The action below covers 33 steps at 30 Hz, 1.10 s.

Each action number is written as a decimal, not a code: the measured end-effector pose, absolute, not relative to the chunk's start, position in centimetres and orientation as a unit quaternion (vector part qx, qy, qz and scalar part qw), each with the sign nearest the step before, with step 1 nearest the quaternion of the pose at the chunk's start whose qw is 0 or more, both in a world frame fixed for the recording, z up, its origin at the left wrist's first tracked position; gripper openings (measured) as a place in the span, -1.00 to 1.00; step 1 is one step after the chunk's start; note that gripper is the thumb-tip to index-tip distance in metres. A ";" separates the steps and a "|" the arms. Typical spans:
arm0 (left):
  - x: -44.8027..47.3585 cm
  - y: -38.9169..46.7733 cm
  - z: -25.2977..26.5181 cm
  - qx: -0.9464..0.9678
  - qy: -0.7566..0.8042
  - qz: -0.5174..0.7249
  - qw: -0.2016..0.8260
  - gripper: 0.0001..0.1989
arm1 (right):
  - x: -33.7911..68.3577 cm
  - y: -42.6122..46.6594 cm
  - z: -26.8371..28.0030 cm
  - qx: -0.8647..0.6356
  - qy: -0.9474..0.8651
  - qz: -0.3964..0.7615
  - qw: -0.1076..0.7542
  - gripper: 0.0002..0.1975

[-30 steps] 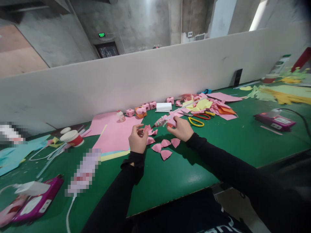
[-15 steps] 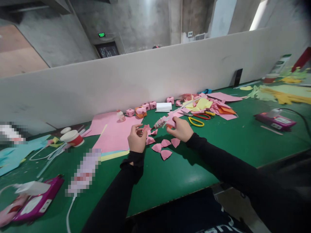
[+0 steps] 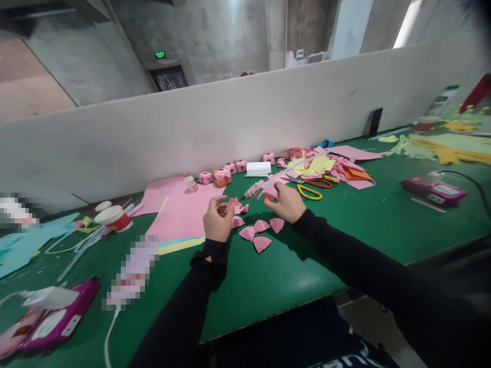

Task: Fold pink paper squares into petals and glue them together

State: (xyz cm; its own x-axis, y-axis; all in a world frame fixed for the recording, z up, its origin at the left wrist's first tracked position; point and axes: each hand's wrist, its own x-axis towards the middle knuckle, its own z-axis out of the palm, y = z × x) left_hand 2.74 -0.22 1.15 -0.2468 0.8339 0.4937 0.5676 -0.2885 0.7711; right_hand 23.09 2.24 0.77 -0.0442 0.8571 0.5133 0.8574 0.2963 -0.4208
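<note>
My right hand [image 3: 286, 202] is closed around the handle of a pink hot glue gun [image 3: 254, 191], with a long clear glue stick [image 3: 297, 164] running out of its back. Its dark nozzle points left, toward the folded pink paper piece [image 3: 234, 203] that my left hand [image 3: 218, 220] pinches between thumb and fingers. Nozzle and paper are close together; I cannot tell whether they touch. Below lie several loose folded pink paper pieces [image 3: 262, 244] on the green table, one of them [image 3: 237, 222] partly behind my left hand.
Pink sheets [image 3: 184, 214] lie at left, near a paper cup [image 3: 115, 219]. Along the white partition [image 3: 230, 122] stand several pink paper cubes [image 3: 205, 177] and a small bottle [image 3: 190, 183]. Yellow-handled scissors [image 3: 310, 192], red-handled scissors [image 3: 320, 183] and paper scraps [image 3: 320, 164] lie at right.
The glue gun's nozzle has shifted slightly up from the paper piece, and the right hand with it. My left hand has moved a touch right, still pinching the piece.
</note>
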 end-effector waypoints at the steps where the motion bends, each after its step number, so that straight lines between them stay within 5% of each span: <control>1: 2.8 -0.2 1.2 0.601 0.583 0.532 0.125 -0.72 | 23.1 2.2 0.8 -0.594 -0.721 0.000 0.356 -0.73; 33: 2.5 -0.2 1.5 0.601 0.598 0.523 0.085 -0.72 | 23.2 2.1 0.8 -0.589 -0.731 -0.010 0.345 -0.72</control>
State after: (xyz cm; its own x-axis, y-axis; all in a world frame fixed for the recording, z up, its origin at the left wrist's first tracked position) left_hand 2.47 -0.23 1.45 -0.2633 0.8082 0.5268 0.6303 -0.2693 0.7282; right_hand 23.25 2.15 0.80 -0.0690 0.8535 0.5165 0.8674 0.3071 -0.3916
